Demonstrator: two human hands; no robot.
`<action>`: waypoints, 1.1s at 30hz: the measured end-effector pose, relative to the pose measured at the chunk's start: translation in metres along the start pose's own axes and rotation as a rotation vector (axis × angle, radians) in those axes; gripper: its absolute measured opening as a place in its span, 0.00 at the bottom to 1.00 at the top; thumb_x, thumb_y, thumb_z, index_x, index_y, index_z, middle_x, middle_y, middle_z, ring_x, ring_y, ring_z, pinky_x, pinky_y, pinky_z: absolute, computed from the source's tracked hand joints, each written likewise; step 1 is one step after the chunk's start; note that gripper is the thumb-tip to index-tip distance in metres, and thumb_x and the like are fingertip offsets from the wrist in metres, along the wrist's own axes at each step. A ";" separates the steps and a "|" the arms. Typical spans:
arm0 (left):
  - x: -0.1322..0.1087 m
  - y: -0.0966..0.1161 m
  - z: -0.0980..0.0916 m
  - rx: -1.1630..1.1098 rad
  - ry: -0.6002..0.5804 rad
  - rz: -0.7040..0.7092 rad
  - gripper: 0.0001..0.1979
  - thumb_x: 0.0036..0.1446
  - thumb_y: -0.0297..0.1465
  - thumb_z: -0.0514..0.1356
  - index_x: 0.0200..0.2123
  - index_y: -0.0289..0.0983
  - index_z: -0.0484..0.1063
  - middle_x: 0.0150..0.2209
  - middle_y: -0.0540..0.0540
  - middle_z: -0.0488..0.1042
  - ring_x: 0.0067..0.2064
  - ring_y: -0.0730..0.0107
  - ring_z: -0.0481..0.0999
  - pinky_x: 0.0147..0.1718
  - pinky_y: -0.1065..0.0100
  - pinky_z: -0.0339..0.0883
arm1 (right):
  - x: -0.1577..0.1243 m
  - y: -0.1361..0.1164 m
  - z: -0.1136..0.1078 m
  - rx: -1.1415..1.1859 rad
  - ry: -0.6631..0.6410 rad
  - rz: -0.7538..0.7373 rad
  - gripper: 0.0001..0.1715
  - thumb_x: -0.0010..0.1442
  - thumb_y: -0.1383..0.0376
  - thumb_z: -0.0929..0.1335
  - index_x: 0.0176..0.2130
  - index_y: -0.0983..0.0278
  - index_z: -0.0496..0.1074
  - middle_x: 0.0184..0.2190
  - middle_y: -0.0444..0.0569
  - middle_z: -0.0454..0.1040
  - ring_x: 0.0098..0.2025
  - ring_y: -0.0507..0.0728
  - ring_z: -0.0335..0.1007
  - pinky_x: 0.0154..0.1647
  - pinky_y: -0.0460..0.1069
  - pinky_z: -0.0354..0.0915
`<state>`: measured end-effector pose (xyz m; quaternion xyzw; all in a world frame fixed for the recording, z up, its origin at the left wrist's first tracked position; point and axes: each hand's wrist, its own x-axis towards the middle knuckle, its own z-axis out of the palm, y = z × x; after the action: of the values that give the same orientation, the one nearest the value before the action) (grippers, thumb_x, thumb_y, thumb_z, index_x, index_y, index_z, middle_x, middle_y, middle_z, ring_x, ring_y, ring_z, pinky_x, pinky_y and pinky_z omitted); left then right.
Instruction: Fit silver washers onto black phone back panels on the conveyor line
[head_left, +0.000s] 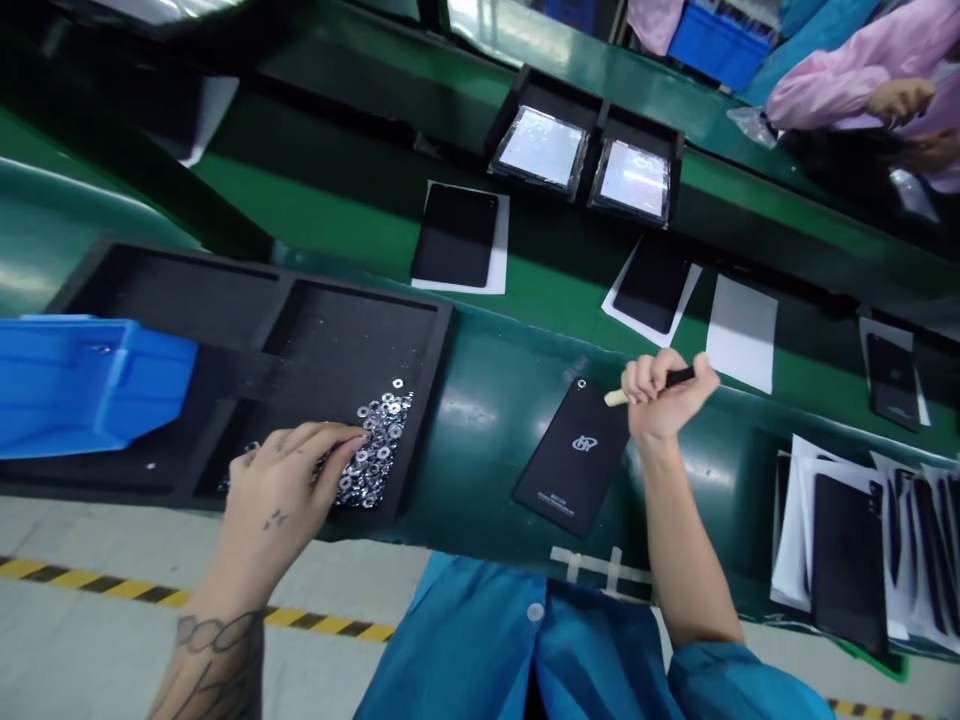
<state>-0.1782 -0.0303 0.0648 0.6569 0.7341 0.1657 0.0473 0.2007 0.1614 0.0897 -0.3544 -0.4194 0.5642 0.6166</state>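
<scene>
At the black compartmented tray, the left hand rests spread fingers on loose silver washers; right of it, the right hand pinches a slim black-and-cream tool between its fingers.

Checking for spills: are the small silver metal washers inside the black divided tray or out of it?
Inside: the washers lie heaped in one compartment of the black divided tray, under the left hand.
</scene>
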 end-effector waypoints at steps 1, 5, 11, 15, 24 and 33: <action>0.001 0.000 -0.001 -0.008 0.016 -0.009 0.22 0.76 0.46 0.52 0.44 0.39 0.81 0.46 0.44 0.84 0.47 0.57 0.77 0.51 0.63 0.66 | -0.008 -0.008 -0.009 0.006 0.020 0.019 0.37 0.71 0.40 0.63 0.20 0.58 0.56 0.15 0.38 0.45 0.16 0.51 0.40 0.18 0.49 0.43; 0.006 0.002 -0.006 -0.002 0.112 -0.032 0.20 0.75 0.45 0.56 0.42 0.37 0.80 0.47 0.41 0.83 0.48 0.55 0.79 0.54 0.58 0.68 | -0.061 -0.028 -0.043 -0.033 0.091 0.265 0.37 0.72 0.39 0.63 0.22 0.60 0.63 0.17 0.38 0.49 0.16 0.49 0.41 0.17 0.47 0.40; 0.014 0.056 0.000 -0.190 0.300 -0.014 0.08 0.72 0.36 0.62 0.44 0.38 0.77 0.50 0.40 0.81 0.54 0.53 0.78 0.60 0.51 0.68 | -0.165 -0.025 -0.064 -0.390 0.190 0.576 0.28 0.70 0.39 0.67 0.40 0.58 0.80 0.36 0.50 0.78 0.16 0.48 0.48 0.15 0.49 0.45; 0.008 0.127 0.037 -0.620 -0.005 0.083 0.05 0.74 0.31 0.57 0.45 0.41 0.73 0.48 0.43 0.79 0.53 0.58 0.79 0.55 0.57 0.73 | -0.202 -0.029 -0.059 -0.658 0.222 0.607 0.28 0.60 0.46 0.79 0.56 0.50 0.79 0.62 0.54 0.77 0.26 0.55 0.67 0.23 0.53 0.68; -0.017 0.201 0.092 -1.046 -0.272 0.037 0.13 0.77 0.36 0.53 0.38 0.41 0.70 0.38 0.46 0.75 0.43 0.64 0.80 0.65 0.52 0.71 | -0.187 -0.002 -0.037 -0.225 0.153 0.883 0.38 0.58 0.40 0.78 0.55 0.61 0.72 0.18 0.32 0.58 0.16 0.46 0.42 0.15 0.43 0.42; 0.002 0.160 0.103 -1.089 -0.166 -0.164 0.14 0.71 0.43 0.64 0.46 0.39 0.79 0.41 0.43 0.83 0.36 0.63 0.85 0.37 0.65 0.84 | -0.044 -0.092 -0.125 -0.332 0.395 0.203 0.36 0.57 0.53 0.81 0.60 0.56 0.72 0.29 0.37 0.67 0.18 0.43 0.44 0.16 0.41 0.45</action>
<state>0.0031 0.0032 0.0173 0.4889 0.5849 0.4647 0.4505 0.3519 0.1118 0.1182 -0.5940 -0.3400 0.4667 0.5602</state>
